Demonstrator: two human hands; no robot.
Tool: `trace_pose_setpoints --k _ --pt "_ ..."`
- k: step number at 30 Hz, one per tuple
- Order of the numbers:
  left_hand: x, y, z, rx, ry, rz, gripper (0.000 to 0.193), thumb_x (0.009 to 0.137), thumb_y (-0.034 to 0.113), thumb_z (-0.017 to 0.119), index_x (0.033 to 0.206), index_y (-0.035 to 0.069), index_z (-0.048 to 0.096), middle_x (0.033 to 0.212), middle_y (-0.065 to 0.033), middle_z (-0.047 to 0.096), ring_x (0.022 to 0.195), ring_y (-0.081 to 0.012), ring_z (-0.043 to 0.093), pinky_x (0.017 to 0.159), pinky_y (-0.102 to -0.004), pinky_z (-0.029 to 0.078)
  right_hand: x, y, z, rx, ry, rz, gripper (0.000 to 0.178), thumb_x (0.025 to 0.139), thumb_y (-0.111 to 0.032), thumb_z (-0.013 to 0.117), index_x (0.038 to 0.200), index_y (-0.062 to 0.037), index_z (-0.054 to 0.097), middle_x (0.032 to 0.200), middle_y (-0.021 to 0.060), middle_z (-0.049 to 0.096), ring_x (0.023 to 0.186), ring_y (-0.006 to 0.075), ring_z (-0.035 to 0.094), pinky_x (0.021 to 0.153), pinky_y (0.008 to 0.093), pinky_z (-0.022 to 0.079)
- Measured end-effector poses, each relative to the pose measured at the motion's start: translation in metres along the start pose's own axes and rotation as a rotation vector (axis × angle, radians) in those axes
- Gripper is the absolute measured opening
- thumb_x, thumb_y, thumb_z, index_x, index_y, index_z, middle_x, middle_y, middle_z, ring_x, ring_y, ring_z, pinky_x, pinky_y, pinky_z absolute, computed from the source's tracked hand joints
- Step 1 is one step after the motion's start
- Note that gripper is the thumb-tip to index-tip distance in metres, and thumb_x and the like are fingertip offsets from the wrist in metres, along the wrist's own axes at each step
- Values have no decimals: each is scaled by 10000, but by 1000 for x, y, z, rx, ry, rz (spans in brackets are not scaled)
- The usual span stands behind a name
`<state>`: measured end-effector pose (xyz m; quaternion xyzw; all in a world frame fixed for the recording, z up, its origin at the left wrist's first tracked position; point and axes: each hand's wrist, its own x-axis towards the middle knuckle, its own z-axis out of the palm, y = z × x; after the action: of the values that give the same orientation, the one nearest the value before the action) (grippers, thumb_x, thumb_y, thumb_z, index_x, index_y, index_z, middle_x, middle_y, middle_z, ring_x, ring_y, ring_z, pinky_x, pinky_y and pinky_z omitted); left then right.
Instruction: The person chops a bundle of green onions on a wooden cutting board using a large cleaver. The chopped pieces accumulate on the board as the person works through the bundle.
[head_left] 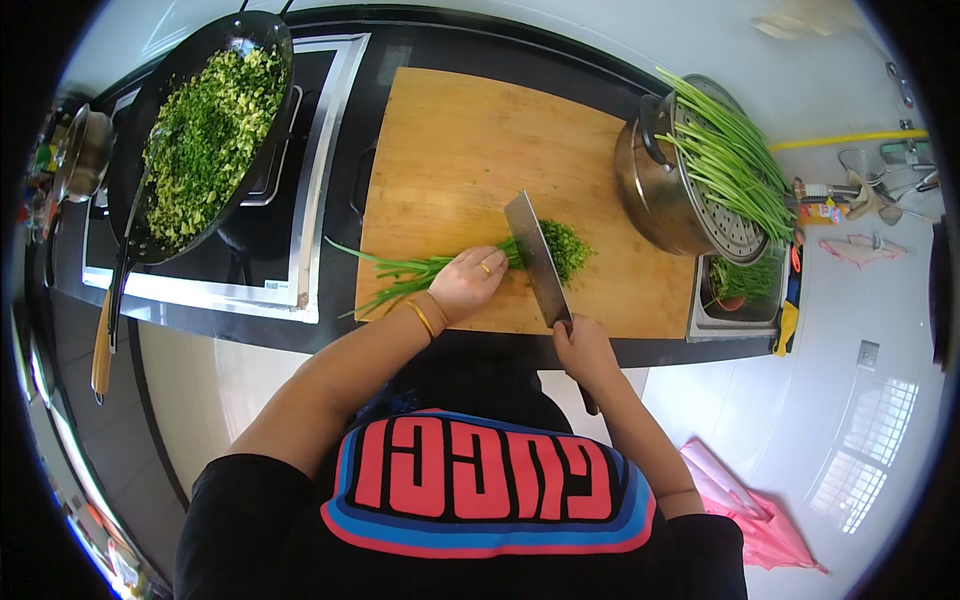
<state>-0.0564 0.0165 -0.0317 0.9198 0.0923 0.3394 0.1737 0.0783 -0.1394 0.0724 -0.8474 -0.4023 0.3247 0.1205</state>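
Observation:
My left hand (468, 284) is closed over a bunch of long green chives (400, 272), pressing it onto the wooden cutting board (480, 140). The uncut ends spread to the left over the board's edge. In my right hand (585, 352) is a cleaver (537, 258), its broad blade standing across the bunch just right of my left fingers. A small heap of finely chopped chives (568, 252) lies against the blade's right side. The lower blade edge is hidden by the greens.
On the left, a black wok (125, 215) full of chopped greens and yellow bits sits over the stove (310, 190). At right stands a steel steamer pot (640, 190) with long chives (725, 150) on top. A small sink (740, 320) holds more greens.

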Motion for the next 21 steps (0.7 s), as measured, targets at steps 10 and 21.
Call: trace_pose_setpoints --k 10,21 --pt "0 0 1 11 -18 2 216 700 73 563 887 -30 601 952 -115 566 923 -260 561 799 -349 474 44 -22 29 -28 167 -17 291 836 -200 486 694 39 572 639 258 567 636 418 575 590 467 463" --pt "0 1 3 12 5 -33 172 721 62 557 870 -4 610 933 -89 573 911 -242 568 775 -335 481 6 -14 -11 -83 34 -25 302 826 -196 497 694 64 576 646 276 559 645 426 575 597 462 458"
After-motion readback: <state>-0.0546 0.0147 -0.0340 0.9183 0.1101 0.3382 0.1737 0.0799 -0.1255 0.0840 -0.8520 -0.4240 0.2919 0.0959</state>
